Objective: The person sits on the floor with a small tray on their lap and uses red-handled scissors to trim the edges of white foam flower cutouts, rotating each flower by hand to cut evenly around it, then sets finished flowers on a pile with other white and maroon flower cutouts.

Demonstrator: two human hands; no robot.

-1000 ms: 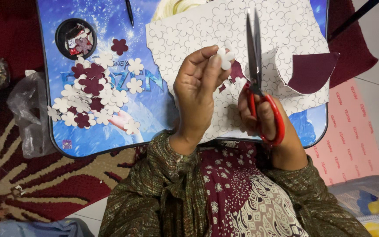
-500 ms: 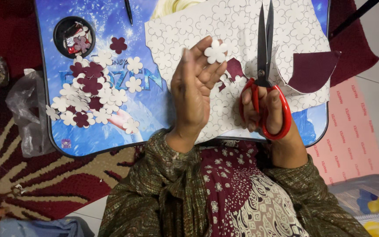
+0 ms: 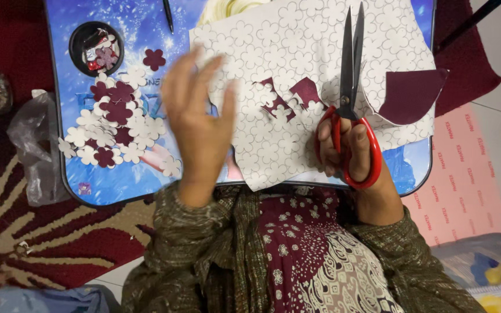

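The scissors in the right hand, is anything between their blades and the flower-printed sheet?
Nothing visible. The right hand holds the red-handled scissors directly over the flower-printed sheet, blades together and pointing away from the person. The left hand, blurred, hovers off to the side by the sheet's edge, clear of the blades.

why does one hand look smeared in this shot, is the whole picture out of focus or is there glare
Head view: only the left hand is streaked with motion blur, its fingers ghosted; the right hand, the red-handled scissors and the flower-patterned sheet are sharp, so focus is fine. Head view: lighting is soft and even, with a mild sheen on the blue tray and no harsh glare.
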